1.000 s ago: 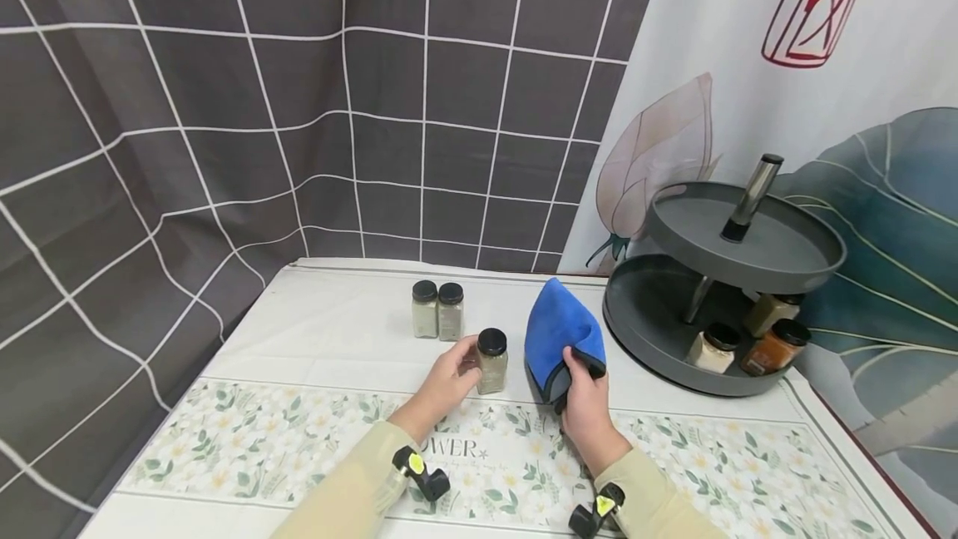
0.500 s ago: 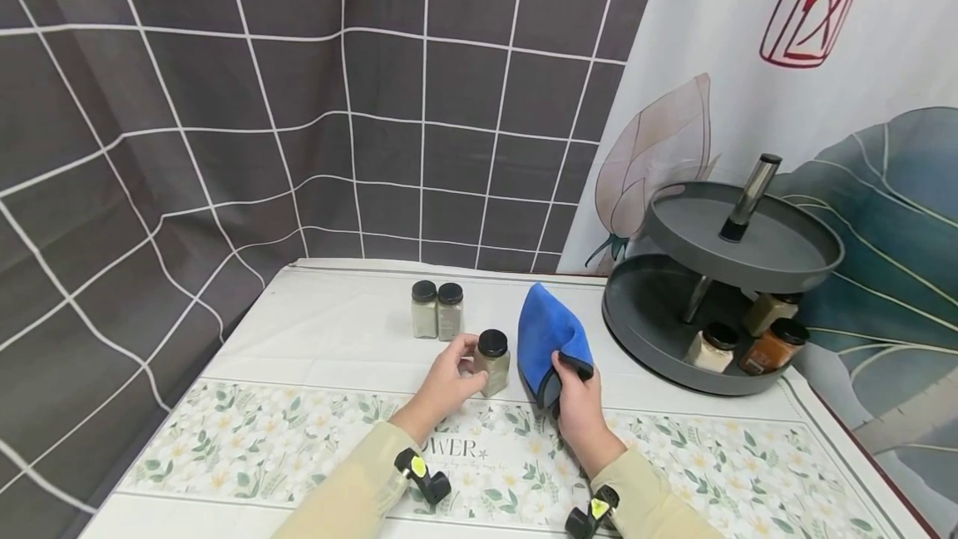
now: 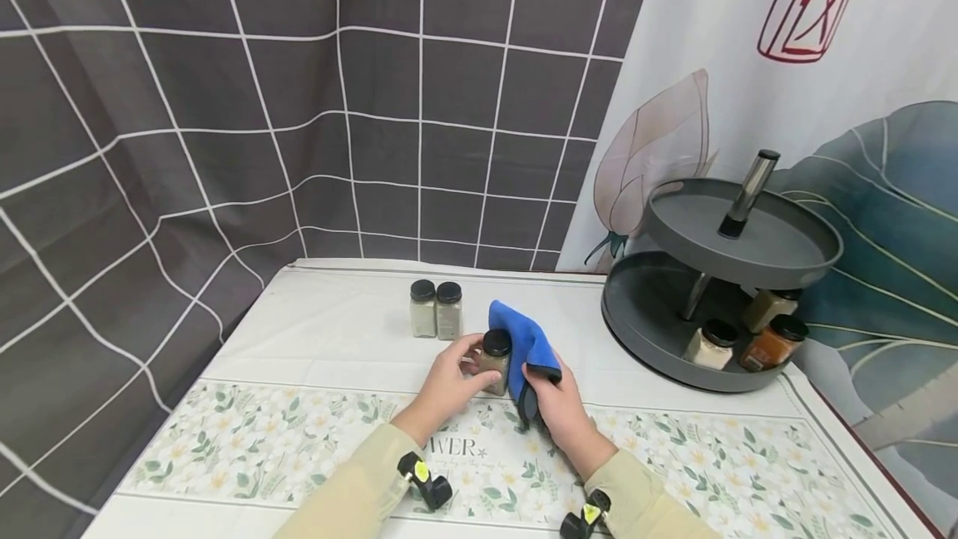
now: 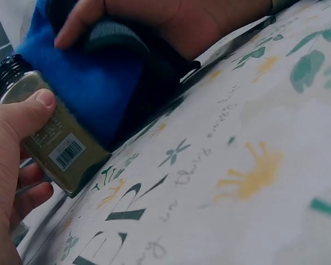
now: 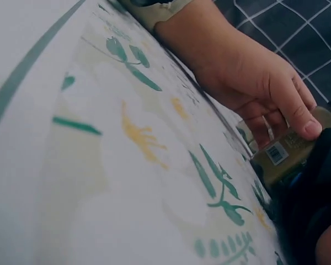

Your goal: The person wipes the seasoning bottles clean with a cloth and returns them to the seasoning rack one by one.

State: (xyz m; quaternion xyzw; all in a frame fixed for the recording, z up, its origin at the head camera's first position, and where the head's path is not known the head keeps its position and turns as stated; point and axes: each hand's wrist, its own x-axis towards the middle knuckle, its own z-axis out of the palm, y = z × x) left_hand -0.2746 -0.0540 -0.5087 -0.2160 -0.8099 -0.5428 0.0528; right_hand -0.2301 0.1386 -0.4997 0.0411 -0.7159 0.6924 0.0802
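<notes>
My left hand (image 3: 447, 383) grips a square glass spice jar (image 3: 496, 364) with a black lid, thumb on its near face. In the left wrist view the jar (image 4: 63, 141) shows a barcode label and greenish-brown contents. My right hand (image 3: 560, 407) holds a blue cloth (image 3: 521, 334) with dark edging, bunched between thumb and fingers. The cloth lies along the jar's right side and appears to touch it. Only part of the right hand shows in the right wrist view, where the dark cloth (image 5: 314, 193) hides part of the jar.
Two similar jars, one pale (image 3: 422, 310) and one greyish (image 3: 449, 312), stand side by side behind the left hand. At right is a grey two-tier turntable (image 3: 636, 318); its lower tier carries a white-filled jar (image 3: 711, 346), an orange-brown one (image 3: 774, 345) and another behind.
My right hand has moved left with the cloth, from apart to against the jar. The left hand's thumb has come across the jar's front; the jar is nearly where it was.
</notes>
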